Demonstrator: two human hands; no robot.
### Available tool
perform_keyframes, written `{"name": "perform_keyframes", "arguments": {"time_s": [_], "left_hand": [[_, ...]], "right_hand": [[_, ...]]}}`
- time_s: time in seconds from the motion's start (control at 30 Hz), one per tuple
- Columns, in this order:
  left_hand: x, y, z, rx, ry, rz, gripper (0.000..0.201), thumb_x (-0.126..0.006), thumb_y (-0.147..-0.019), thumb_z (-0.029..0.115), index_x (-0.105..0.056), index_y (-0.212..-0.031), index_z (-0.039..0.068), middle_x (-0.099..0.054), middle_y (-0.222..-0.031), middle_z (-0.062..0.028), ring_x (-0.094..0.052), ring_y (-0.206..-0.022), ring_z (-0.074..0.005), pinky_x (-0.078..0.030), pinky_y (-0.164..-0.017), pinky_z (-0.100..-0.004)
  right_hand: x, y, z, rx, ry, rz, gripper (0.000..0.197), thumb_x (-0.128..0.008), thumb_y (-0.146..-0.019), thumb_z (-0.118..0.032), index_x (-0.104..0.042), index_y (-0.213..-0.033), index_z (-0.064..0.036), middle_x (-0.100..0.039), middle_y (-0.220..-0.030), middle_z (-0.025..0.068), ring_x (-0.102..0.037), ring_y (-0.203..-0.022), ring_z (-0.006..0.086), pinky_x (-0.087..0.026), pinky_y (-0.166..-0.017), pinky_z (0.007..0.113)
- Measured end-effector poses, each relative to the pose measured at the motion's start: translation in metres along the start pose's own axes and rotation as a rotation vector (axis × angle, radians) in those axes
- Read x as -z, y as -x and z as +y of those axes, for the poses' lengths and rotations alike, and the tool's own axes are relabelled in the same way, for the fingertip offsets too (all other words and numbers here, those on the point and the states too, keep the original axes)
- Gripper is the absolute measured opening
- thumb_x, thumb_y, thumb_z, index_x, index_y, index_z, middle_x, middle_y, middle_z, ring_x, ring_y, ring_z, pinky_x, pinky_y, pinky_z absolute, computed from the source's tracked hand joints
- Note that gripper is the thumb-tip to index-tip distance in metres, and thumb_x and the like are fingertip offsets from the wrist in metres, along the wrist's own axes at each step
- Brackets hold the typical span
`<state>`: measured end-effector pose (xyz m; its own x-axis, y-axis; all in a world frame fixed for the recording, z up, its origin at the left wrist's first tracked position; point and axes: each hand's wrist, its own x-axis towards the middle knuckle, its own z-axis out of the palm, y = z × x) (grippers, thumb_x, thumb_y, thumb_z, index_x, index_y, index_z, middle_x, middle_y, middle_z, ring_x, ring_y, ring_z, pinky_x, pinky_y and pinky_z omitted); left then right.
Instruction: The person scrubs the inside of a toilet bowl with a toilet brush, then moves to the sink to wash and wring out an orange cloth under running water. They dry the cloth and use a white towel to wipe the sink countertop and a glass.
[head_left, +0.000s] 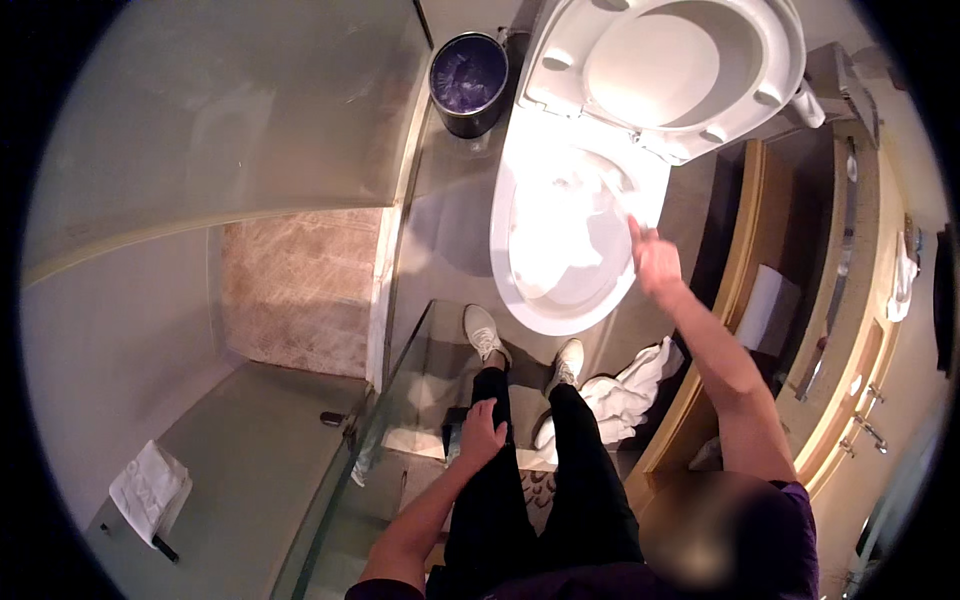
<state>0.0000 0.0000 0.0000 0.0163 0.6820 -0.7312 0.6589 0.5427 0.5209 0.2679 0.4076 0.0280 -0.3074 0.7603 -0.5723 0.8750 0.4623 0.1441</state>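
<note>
A white toilet [500, 240] stands in front of me with its seat [770, 60] and lid raised. Glare washes out much of the bowl. At the bowl's right rim, my right hand [656, 265] is closed around what looks like a thin white handle [614, 190], which slants up and left over the bowl. Its far end is lost in the bright light, so its kind does not show. My left hand [483, 436] lies on my left leg near the knee, fingers loosely extended and holding nothing.
A dark bin [470, 122] with a purple liner stands left of the toilet. Crumpled white towels [620, 400] lie by my right foot. Open wooden shelving [680, 420] with a white roll [768, 308] runs along the right. Glass panels [330, 500] border the left.
</note>
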Motion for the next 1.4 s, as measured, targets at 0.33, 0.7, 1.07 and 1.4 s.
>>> {"name": "perform_keyframes", "arguments": {"time_s": [0.33,0.7,1.07,1.4], "left_hand": [[0.045,-0.025,0.028,-0.118,0.254,0.179,0.047,-0.068,-0.087,0.014,-0.053,-0.129,-0.001,-0.06,-0.124,-0.0224,-0.055,-0.119,-0.0401,-0.045,-0.103,-0.0453],[0.027,0.01,-0.012,-0.068,-0.042,0.09,0.055,-0.071,-0.083,0.019,-0.049,-0.131,0.003,-0.055,-0.124,-0.0205,-0.055,-0.114,-0.0417,-0.048,-0.095,-0.0501],[0.034,0.004,0.009,-0.101,-0.115,0.177,0.041,-0.066,-0.082,0.014,-0.055,-0.121,0.006,-0.057,-0.119,-0.0171,-0.057,-0.11,-0.0374,-0.046,-0.091,-0.0522],[0.036,0.003,0.005,-0.073,-0.253,0.161,0.037,-0.064,-0.081,0.013,-0.058,-0.116,0.006,-0.058,-0.116,-0.0156,-0.058,-0.111,-0.0354,-0.046,-0.091,-0.0508]], "right_hand": [[-0.06,0.067,-0.126,0.157,-0.438,-0.099,0.068,-0.053,-0.087,-0.011,-0.035,-0.15,0.0061,-0.066,-0.099,0.0286,-0.067,-0.088,0.0418,-0.056,-0.079,0.052],[-0.059,0.073,-0.147,-0.569,-0.961,0.054,0.047,-0.047,-0.1,-0.017,-0.05,-0.143,0.0028,-0.068,-0.109,0.0315,-0.067,-0.106,0.0421,-0.052,-0.094,0.047],[-0.029,-0.053,-0.124,-0.505,-1.247,0.157,0.045,-0.046,-0.102,-0.017,-0.052,-0.142,0.0019,-0.07,-0.075,0.0222,-0.067,-0.061,0.0317,-0.054,-0.06,0.041],[-0.048,0.003,-0.147,-0.299,-1.011,-0.006,0.049,-0.051,-0.096,-0.017,-0.052,-0.142,-0.0007,-0.067,-0.102,0.0328,-0.069,-0.089,0.0438,-0.053,-0.084,0.048]]}}
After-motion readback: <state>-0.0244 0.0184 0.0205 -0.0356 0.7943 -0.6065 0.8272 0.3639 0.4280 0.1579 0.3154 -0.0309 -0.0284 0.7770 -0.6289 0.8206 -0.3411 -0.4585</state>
